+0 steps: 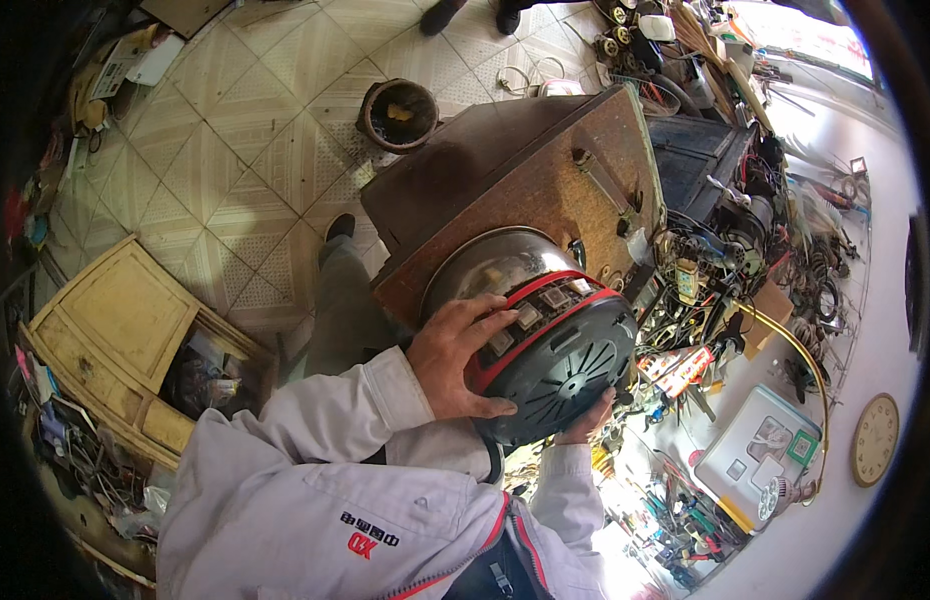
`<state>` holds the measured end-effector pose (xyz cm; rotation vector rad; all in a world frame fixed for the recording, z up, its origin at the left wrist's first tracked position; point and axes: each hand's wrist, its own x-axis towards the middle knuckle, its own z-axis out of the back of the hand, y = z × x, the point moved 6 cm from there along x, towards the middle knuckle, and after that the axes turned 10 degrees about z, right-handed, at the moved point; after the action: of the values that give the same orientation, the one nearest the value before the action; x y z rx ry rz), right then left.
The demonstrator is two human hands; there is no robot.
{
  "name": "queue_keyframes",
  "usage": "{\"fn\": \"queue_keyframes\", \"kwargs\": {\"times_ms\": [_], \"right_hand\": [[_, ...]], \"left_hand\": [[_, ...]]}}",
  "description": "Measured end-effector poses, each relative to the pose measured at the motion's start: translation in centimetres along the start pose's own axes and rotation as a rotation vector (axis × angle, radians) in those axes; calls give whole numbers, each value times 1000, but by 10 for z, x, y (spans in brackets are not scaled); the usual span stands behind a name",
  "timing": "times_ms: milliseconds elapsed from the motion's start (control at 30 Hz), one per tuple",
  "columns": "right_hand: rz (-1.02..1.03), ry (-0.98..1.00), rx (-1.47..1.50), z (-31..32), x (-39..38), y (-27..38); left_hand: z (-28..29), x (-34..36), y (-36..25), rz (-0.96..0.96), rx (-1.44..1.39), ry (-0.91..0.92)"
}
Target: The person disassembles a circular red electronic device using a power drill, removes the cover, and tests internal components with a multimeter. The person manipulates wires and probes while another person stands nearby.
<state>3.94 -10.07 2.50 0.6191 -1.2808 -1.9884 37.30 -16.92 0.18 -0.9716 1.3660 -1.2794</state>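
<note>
A round appliance (565, 375) with a steel body, red trim, a square-buttoned panel and a black vented base is tilted on its side at the near edge of a worn wooden tabletop (540, 175). My left hand (452, 360) grips its left side, fingers spread across the red trim and thumb on the black base. My right hand (587, 415) holds the lower right edge of the base, its fingers partly hidden behind it.
A dark pot (398, 113) stands on the tiled floor (235, 150). A yellow cabinet (115, 350) is at left. Cluttered tools (690, 520), cables, a silver box (755, 450), a gooseneck lamp (785, 495) and a wall clock (873, 440) line the right. Someone's dark shoes (435, 18) show at top.
</note>
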Motion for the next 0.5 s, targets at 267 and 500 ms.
{"fn": "queue_keyframes", "kwargs": {"times_ms": [267,500], "right_hand": [[-2,101,42,-4,0,1],[-4,89,24,0,1,0]], "left_hand": [[1,1,-5,7,40,46],[-4,-26,6,76,-84,-78]]}}
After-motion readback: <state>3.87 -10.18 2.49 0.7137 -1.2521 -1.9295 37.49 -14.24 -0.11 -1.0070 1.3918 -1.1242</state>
